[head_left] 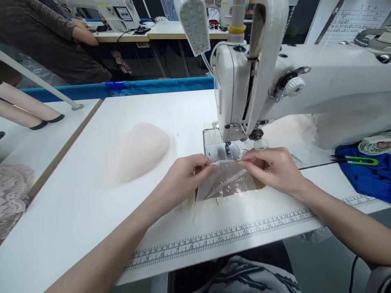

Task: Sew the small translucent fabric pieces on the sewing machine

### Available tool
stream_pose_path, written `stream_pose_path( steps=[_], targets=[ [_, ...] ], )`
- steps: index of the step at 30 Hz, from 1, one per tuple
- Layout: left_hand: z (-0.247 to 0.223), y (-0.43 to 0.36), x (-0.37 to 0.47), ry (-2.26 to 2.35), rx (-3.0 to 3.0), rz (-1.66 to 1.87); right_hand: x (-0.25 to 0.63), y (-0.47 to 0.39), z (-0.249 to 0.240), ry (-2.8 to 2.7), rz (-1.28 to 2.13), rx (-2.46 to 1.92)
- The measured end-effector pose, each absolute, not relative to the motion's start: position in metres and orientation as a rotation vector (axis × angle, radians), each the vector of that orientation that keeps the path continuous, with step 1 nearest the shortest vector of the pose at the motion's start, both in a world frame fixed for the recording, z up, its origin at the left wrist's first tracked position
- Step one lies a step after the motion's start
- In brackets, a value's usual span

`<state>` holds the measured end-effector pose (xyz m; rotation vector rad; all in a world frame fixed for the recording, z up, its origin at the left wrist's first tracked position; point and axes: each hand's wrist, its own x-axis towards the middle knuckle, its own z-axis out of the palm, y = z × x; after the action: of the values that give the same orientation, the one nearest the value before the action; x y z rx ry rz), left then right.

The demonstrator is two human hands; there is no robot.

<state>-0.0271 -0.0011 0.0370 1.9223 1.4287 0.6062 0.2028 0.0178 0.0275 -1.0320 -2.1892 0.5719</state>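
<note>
A thin, sheer pale fabric piece (226, 179) hangs between my hands just in front of the needle and presser foot of the white sewing machine (233, 89). My left hand (192, 173) pinches its left upper edge between thumb and fingers. On the right, my right hand (271, 169) pinches the other end of that edge, close to the metal needle plate (214, 148). A sheer beige fabric piece (148, 148) lies on the white table to the left. More pale sheer fabric (290, 132) lies under the machine arm.
Green-handled snips (360, 160) rest on blue cloth (369, 177) at the right. Lace (15, 191) and beige rolls (24, 108) are at the left. A printed ruler (220, 240) runs along the front edge. Another person (51, 40) is at the back left.
</note>
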Motion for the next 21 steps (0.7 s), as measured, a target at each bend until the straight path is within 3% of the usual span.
stream_pose_path(
  steps=[5,8,16,21],
  targets=[
    [0.036,-0.009,-0.012,1.272,1.993,0.706,0.191,0.009,0.031,-2.13,1.348,-0.977],
    [0.036,-0.011,-0.007,1.214,2.041,0.713,0.188,0.011,0.031,-2.012,1.549,-0.959],
    [0.028,-0.007,-0.01,1.328,2.026,0.703,0.19,0.019,0.026,-1.848,1.589,-1.024],
    [0.032,-0.018,-0.002,1.535,2.178,0.794,0.185,0.017,0.019,-1.86,1.288,-1.105]
  ],
)
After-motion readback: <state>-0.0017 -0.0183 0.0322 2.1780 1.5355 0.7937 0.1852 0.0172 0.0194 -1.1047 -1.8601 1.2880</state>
